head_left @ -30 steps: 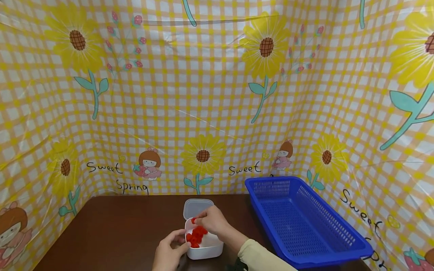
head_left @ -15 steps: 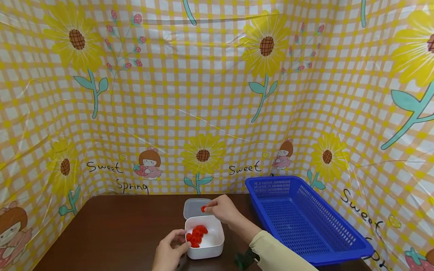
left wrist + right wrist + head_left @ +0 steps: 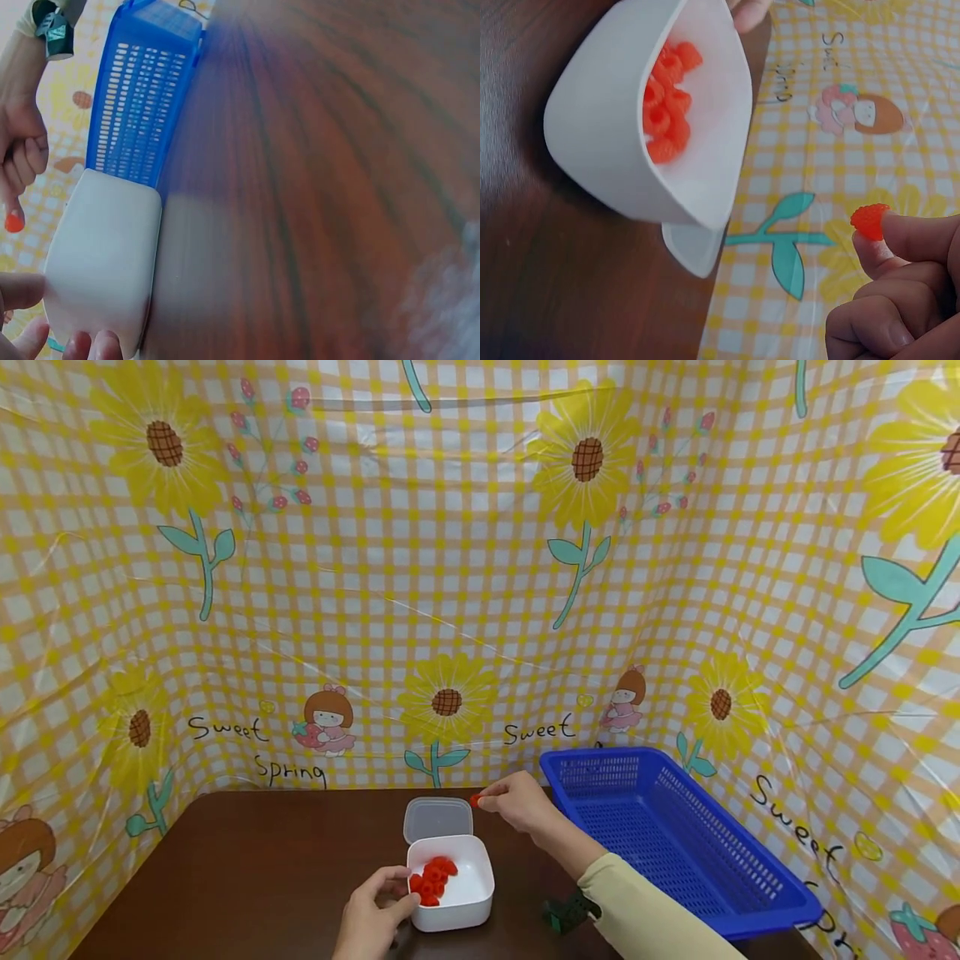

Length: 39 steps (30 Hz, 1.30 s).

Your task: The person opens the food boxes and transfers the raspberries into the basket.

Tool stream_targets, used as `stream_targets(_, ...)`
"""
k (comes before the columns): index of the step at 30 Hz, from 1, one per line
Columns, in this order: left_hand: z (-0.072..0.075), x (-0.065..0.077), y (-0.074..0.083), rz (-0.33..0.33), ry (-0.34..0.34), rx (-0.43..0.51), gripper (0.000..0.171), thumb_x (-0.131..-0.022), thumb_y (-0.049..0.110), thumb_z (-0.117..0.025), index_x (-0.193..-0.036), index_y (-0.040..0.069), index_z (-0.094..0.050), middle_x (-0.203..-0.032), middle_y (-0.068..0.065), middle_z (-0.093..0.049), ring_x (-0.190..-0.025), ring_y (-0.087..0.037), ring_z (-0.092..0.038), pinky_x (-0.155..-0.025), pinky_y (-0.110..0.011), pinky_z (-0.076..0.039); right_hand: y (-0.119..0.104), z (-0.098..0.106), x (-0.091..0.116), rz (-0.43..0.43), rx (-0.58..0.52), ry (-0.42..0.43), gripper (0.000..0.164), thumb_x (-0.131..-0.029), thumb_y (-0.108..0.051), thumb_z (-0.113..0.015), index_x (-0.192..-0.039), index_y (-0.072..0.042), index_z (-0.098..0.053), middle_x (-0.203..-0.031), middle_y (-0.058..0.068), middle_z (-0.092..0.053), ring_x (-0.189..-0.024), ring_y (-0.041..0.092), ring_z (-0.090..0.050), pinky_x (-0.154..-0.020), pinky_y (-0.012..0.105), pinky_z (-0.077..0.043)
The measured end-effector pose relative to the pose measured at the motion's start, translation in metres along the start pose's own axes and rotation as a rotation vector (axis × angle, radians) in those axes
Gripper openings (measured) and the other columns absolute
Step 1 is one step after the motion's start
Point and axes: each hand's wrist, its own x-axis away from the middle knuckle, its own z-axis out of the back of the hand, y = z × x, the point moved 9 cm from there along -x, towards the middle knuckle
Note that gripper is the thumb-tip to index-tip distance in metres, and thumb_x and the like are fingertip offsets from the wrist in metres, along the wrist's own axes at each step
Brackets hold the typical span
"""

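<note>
A white plastic box (image 3: 453, 917) stands on the table, holding several red raspberries (image 3: 433, 878) heaped toward its left side. My left hand (image 3: 373, 914) grips the box at its left wall, thumb near the front corner and fingers at the rim. Beyond the box, my right hand (image 3: 525, 802) pinches a single raspberry (image 3: 870, 221) between thumb and forefinger, its other fingers curled in. That hand is up to the right of a translucent lid (image 3: 438, 820), which lies flat behind the box. In the left wrist view the box's outer wall (image 3: 105, 240) hides what is inside.
A large blue slotted basket (image 3: 652, 843) sits at the right of the dark brown table (image 3: 247, 868), behind the right forearm. A dark green band (image 3: 567, 912) is on the right wrist. Checked sunflower cloth (image 3: 450, 568) encloses the table's back and sides.
The right hand has lifted one raspberry out of the box and carried it back and to the right, past the lid. My left hand has kept its hold on the box.
</note>
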Motion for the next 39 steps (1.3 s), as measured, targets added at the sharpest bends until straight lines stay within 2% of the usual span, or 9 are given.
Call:
stream_targets(2, 0.001, -0.001, 0.0, 0.007, 0.002, 0.001, 0.037, -0.083, 0.013, -0.08, -0.117, 0.006, -0.068, -0.096, -0.007, -0.067, -0.074, -0.017, -0.06, -0.054, -0.031, -0.05, 0.001, 0.007, -0.003, -0.009, -0.009, 0.01, 0.015, -0.09, -0.011, -0.072, -0.099, -0.002, -0.078, -0.075, 0.0, -0.06, -0.05, 0.01, -0.026, -0.046, 0.024, -0.022)
stream_targets(6, 0.001, -0.001, 0.001, 0.007, -0.003, -0.004, 0.037, -0.084, 0.014, -0.08, -0.118, 0.007, -0.068, -0.097, -0.007, -0.068, -0.074, -0.017, -0.06, -0.054, -0.03, -0.049, 0.004, 0.021, -0.006, -0.028, -0.031, 0.018, 0.016, -0.091, -0.011, -0.071, -0.103, -0.002, -0.078, -0.055, -0.006, -0.037, -0.044, 0.008, -0.019, -0.042, 0.022, -0.018)
stream_targets(9, 0.0, -0.001, 0.002, 0.006, -0.007, -0.004, 0.037, -0.084, 0.014, -0.08, -0.118, 0.007, -0.068, -0.097, -0.007, -0.068, -0.073, -0.016, -0.059, -0.053, -0.03, -0.049, 0.007, 0.033, -0.008, -0.029, -0.028, 0.013, 0.02, -0.093, -0.011, -0.069, -0.107, -0.001, -0.077, -0.051, -0.008, -0.026, -0.043, 0.007, -0.017, -0.042, 0.022, -0.019)
stream_targets(14, 0.0, -0.002, 0.005, -0.004, -0.01, 0.008, 0.038, -0.084, 0.013, -0.079, -0.119, 0.006, -0.067, -0.097, -0.008, -0.067, -0.073, -0.017, -0.061, -0.053, -0.03, -0.051, 0.012, 0.054, -0.014, -0.028, -0.022, 0.019, 0.023, -0.094, -0.013, -0.067, -0.111, 0.001, -0.075, -0.052, -0.009, -0.028, -0.044, 0.007, -0.016, -0.042, 0.022, -0.02)
stream_targets(18, 0.0, -0.003, 0.005, 0.005, -0.011, 0.015, 0.037, -0.085, 0.013, -0.079, -0.12, 0.006, -0.067, -0.097, -0.008, -0.067, -0.076, -0.017, -0.062, -0.055, -0.032, -0.053, 0.017, 0.07, -0.019, -0.035, -0.015, 0.031, 0.026, -0.094, -0.013, -0.067, -0.114, 0.003, -0.073, -0.051, -0.009, -0.036, -0.043, 0.007, -0.016, -0.041, 0.023, -0.021)
stream_targets(25, 0.0, -0.001, 0.006, 0.001, -0.011, 0.019, 0.037, -0.085, 0.011, -0.079, -0.119, 0.004, -0.067, -0.096, -0.009, -0.066, -0.075, -0.017, -0.062, -0.054, -0.031, -0.052, 0.028, 0.093, -0.02, -0.058, -0.01, 0.034, 0.03, -0.096, -0.015, -0.065, -0.118, 0.004, -0.071, -0.049, -0.008, -0.027, -0.042, 0.007, -0.018, -0.043, 0.024, -0.023)
stream_targets(39, 0.0, -0.001, -0.001, 0.025, -0.014, 0.002, 0.038, -0.084, 0.014, -0.08, -0.118, 0.006, -0.067, -0.096, -0.006, -0.066, -0.076, -0.017, -0.06, -0.054, -0.032, -0.051, 0.055, 0.125, -0.031, -0.086, 0.068, 0.045, 0.034, -0.097, -0.017, -0.064, -0.121, 0.007, -0.068, -0.05, -0.009, -0.028, -0.042, 0.006, -0.022, -0.045, 0.025, -0.025)
